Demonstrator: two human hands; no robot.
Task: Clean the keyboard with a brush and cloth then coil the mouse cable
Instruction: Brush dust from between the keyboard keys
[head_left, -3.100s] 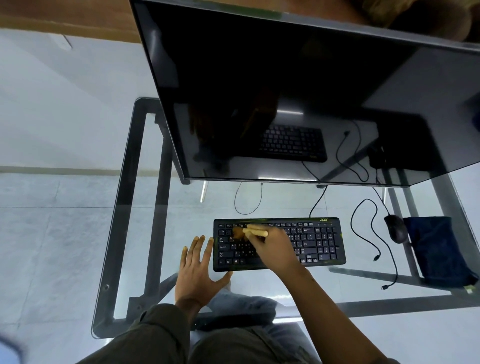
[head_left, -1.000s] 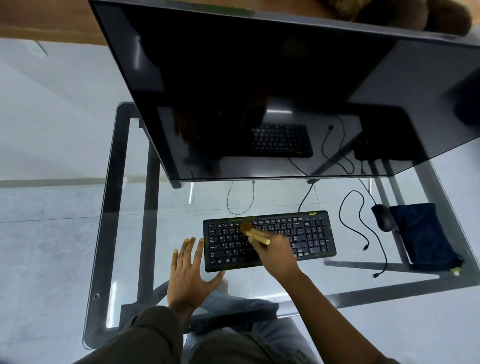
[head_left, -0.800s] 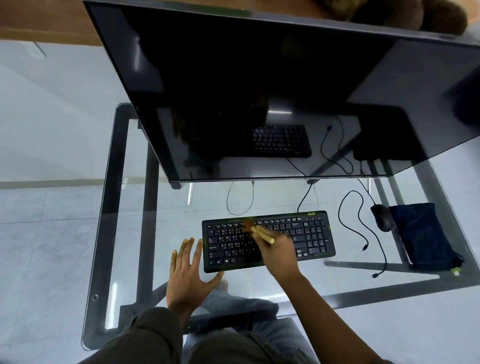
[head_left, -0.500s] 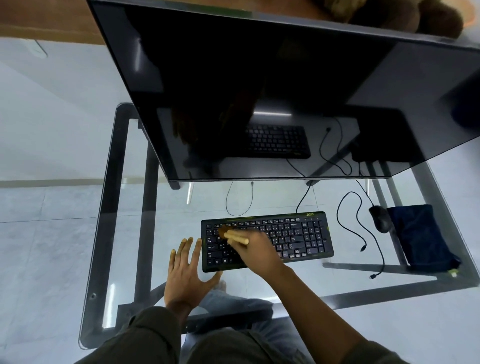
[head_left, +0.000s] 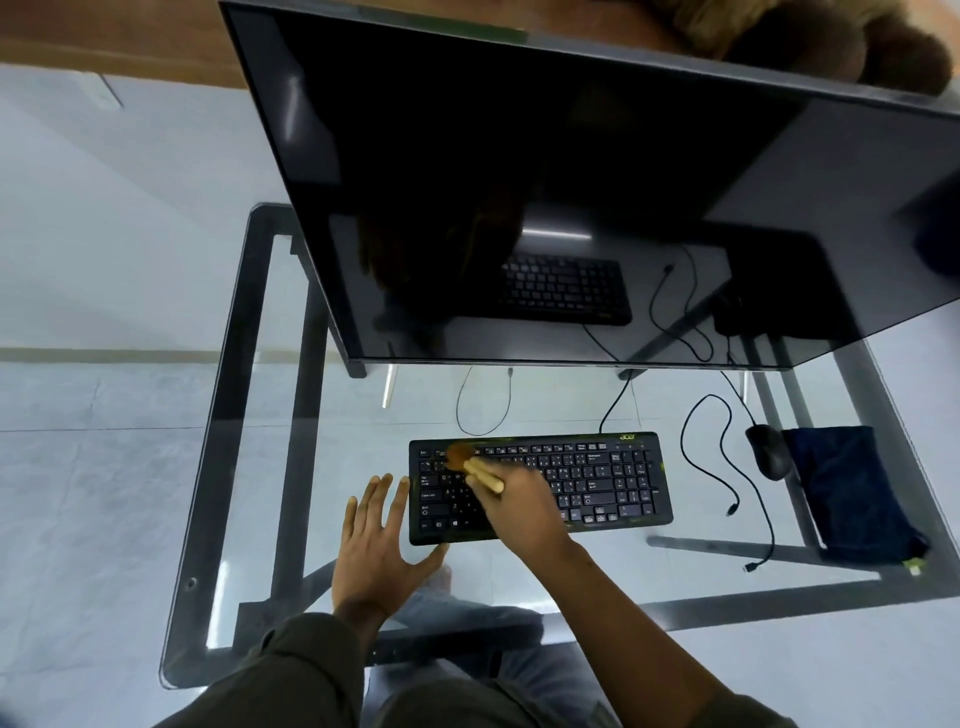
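Home or office computer desk, glass table (head_left: 249, 467), large monitor (head_left: 519, 156), keyboard (head_left: 597, 478), mouse (head_left: 769, 449)

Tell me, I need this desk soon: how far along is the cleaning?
Nothing looks finished. In hand: the right hand holds the brush on the keyboard, upper left; the left hand lies flat beside it. Left: the cloth lies unused by the mouse, its cable uncoiled.

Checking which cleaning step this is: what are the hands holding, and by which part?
The right hand grips the brush by its wooden handle; the left hand holds nothing, lying flat beside the keyboard.
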